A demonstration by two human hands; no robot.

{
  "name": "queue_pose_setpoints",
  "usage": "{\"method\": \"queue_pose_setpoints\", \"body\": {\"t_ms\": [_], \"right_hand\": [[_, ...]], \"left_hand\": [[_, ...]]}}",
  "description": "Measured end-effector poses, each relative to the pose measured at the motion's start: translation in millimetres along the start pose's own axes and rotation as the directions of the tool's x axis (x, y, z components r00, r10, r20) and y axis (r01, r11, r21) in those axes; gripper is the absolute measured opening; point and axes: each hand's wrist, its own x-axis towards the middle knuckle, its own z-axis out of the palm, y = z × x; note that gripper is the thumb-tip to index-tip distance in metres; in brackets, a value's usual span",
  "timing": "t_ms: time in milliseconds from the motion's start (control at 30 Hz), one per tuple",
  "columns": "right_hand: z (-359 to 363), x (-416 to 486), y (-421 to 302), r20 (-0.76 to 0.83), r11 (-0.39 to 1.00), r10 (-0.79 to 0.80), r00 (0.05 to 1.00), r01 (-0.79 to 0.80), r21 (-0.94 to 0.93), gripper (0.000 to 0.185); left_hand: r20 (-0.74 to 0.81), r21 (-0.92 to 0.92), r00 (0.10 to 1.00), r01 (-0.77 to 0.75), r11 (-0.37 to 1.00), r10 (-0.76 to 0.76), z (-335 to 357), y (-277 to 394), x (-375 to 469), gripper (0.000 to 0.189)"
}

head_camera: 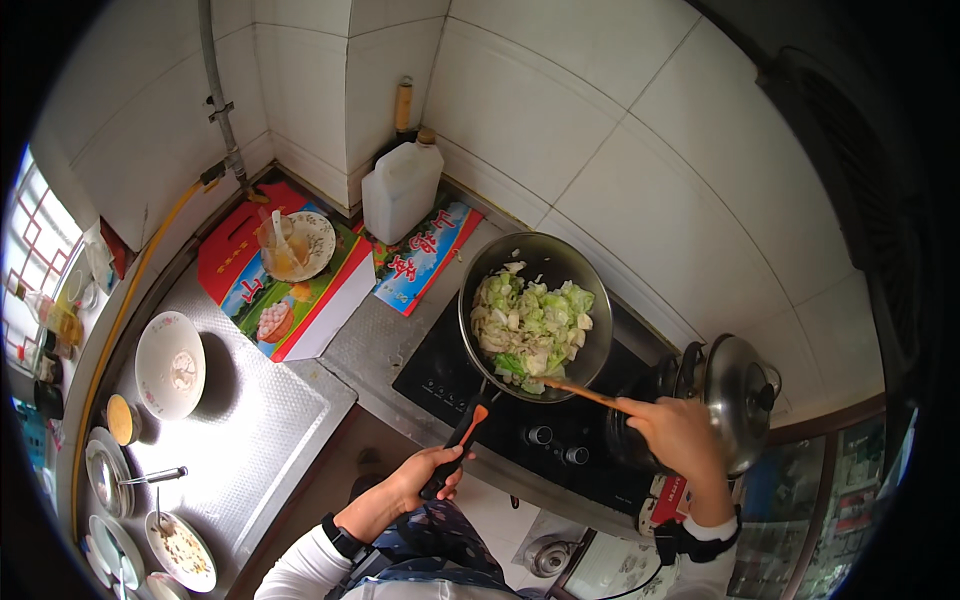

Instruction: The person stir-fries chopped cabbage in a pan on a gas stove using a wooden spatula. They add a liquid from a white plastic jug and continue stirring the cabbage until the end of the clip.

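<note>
My left hand [433, 474] is wrapped around the black handle [463, 442] of a deep metal wok [596, 300]. Chopped cabbage [532, 322], pale with some brighter green leaves, fills the middle of the wok. In my right hand [675, 431] is a wooden spatula or similar wooden utensil [583, 390]; its far end reaches over the near rim into the cabbage, and that tip is partly hidden by leaves. The wok stands on a black glass cooktop [517, 435] with two knobs.
A lidded steel pot [739, 397] stands right of the wok. Behind, a white plastic jug [405, 187] is on flattened printed cardboard [315, 322], near a patterned plate [319, 232]. Leftward on the metal counter are a white bowl [171, 367] and a plate with food remains [180, 551].
</note>
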Motion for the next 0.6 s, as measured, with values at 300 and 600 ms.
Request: {"method": "queue_pose_setpoints", "body": {"t_ms": [300,600], "right_hand": [[51,65,-9,-0.183,0.996,0.066,0.981,-0.076,-0.047,0.026],[5,101,-45,-0.359,0.875,-0.450,0.817,0.324,-0.361,0.035]], "left_hand": [[-0.012,-0.011,1.000,0.002,1.000,-0.002,0,0,-1,0.034],[0.000,-0.038,1.000,-0.009,0.999,0.009,-1,-1,0,0.034]]}}
